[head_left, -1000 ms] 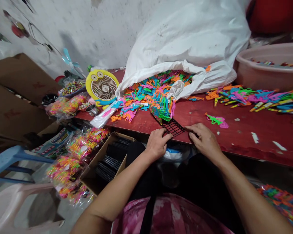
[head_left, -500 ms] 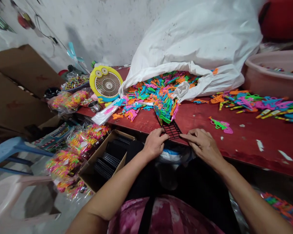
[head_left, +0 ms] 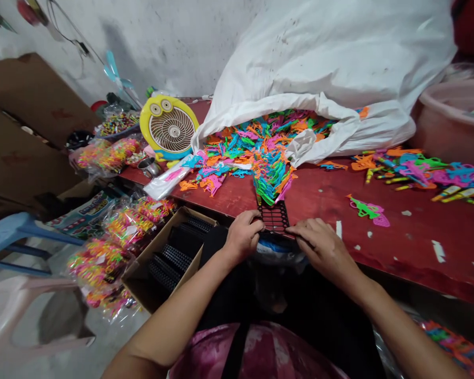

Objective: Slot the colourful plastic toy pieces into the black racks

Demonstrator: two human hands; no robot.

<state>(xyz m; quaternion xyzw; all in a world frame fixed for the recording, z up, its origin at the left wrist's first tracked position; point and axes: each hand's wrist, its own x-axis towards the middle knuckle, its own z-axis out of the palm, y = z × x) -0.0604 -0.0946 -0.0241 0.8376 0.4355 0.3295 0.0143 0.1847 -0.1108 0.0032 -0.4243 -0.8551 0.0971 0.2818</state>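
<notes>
A black plastic grid (head_left: 274,217) lies at the front edge of the red table, its far end loaded with a tight stack of small colourful plastic toys (head_left: 272,181). Its near rows show bare cells. My left hand (head_left: 243,235) is closed, thumb and fingers pinching the grid's left edge. On the opposite side, my right hand (head_left: 323,246) grips the near right corner between fingertips and thumb. Beyond the stack, a heap of similar loose toys (head_left: 237,145) spills from a big white sack (head_left: 332,58). Right of the grid lie a green and pink toy (head_left: 369,210).
A yellow fan (head_left: 169,126) and a metal cup (head_left: 148,167) stand left on the red table (head_left: 319,195). A pink tub (head_left: 454,121) is at right. Below left sit a carton (head_left: 142,281) of black grids, bagged toys (head_left: 102,258) and two stools (head_left: 16,237).
The head view has shifted slightly, with the table now seen a little further right. Both hands stay at the grid's sides; the right hand's fingers have curled in closer to its corner.
</notes>
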